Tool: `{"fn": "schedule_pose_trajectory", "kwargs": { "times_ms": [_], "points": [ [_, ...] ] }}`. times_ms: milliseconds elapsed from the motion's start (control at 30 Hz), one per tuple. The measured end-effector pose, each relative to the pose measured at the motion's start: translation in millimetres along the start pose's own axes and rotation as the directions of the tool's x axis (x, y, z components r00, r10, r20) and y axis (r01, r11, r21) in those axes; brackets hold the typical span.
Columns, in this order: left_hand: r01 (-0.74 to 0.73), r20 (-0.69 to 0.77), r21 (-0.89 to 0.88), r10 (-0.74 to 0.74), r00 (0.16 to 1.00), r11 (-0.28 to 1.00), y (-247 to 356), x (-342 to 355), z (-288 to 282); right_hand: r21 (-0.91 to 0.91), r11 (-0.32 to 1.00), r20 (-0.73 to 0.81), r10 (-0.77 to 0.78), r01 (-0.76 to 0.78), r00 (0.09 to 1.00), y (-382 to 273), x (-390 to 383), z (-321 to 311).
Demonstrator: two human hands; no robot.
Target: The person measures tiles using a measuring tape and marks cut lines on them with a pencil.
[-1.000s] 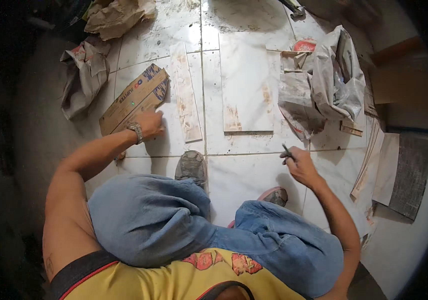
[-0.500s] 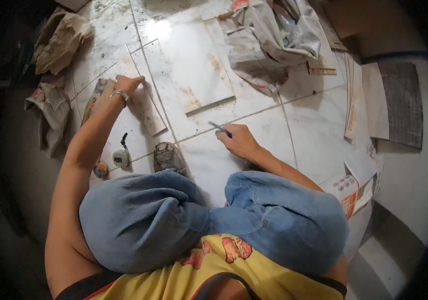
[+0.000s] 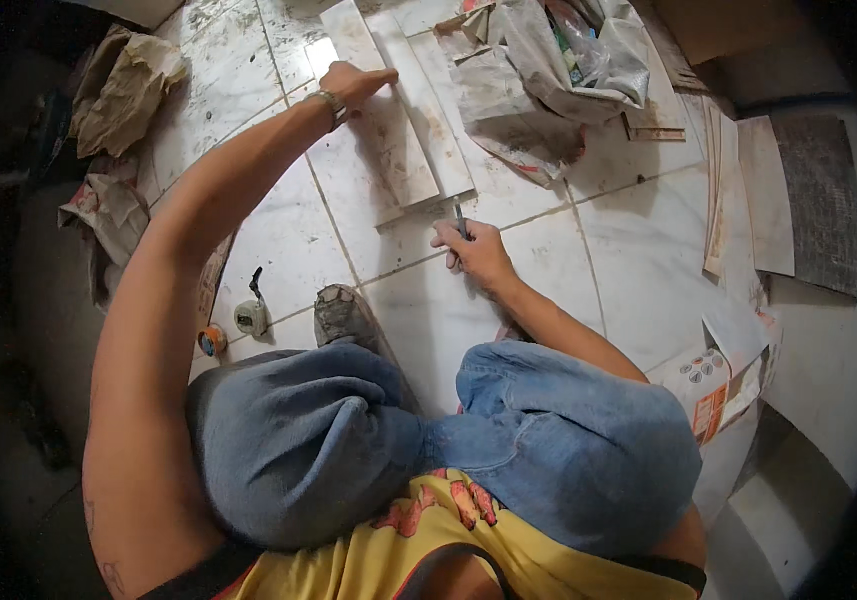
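My left hand [image 3: 348,86] is closed across a narrow, pale tile strip [image 3: 403,150], its fingers and thumb spanning the width. The strip lies over, or just above, a larger white tile [image 3: 445,130] with brownish smears; its right part shows beside the strip. Near the close end of both pieces, my right hand [image 3: 480,252] grips a thin dark pencil-like tool [image 3: 460,216], its tip pointing away from me towards the tile's near edge. Whether that tip touches the tile I cannot tell.
A tape measure [image 3: 250,318] and an orange-rimmed roll [image 3: 211,341] lie left of my shoe [image 3: 343,316]. A crumpled sack [image 3: 588,70] sits far right, torn brown paper [image 3: 138,88] far left. Tile pieces [image 3: 810,200] lean at the right, above an open carton [image 3: 700,385].
My left hand has carried the tile strip rightwards from the floor onto or over the larger tile. My right hand has shifted slightly, and its tool now points more directly away from me.
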State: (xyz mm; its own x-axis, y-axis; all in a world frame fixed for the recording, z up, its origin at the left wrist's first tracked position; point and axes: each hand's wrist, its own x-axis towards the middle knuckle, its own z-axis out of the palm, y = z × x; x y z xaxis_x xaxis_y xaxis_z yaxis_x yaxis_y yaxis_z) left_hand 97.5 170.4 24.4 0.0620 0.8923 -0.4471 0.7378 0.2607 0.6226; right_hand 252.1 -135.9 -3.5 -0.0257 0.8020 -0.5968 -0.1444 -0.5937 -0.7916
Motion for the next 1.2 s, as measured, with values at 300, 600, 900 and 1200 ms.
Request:
{"fn": "schedule_pose_trajectory", "kwargs": {
  "times_ms": [300, 600, 900, 1200],
  "points": [
    [0.043, 0.015, 0.268, -0.049, 0.999, 0.963, 12, 11, 30, -0.366, 0.917, -0.292, -0.273, 0.156, 0.917, 21, 17, -20],
    [0.056, -0.021, 0.327, -0.052, 0.998, 0.943, 10, 10, 38, -0.680, 0.720, -0.257, -0.411, 0.139, 0.875, 0, 33, -37],
    [0.047, -0.034, 0.338, -0.037, 0.999, 0.940, 16, 5, 40, -0.778, 0.614, -0.224, -0.465, 0.131, 0.856, -9, 51, -38],
    [0.078, -0.007, 0.366, -0.081, 0.997, 0.927, 9, 16, 43, -0.804, 0.589, -0.244, -0.454, 0.083, 0.857, -5, 57, -37]
  ]
}}
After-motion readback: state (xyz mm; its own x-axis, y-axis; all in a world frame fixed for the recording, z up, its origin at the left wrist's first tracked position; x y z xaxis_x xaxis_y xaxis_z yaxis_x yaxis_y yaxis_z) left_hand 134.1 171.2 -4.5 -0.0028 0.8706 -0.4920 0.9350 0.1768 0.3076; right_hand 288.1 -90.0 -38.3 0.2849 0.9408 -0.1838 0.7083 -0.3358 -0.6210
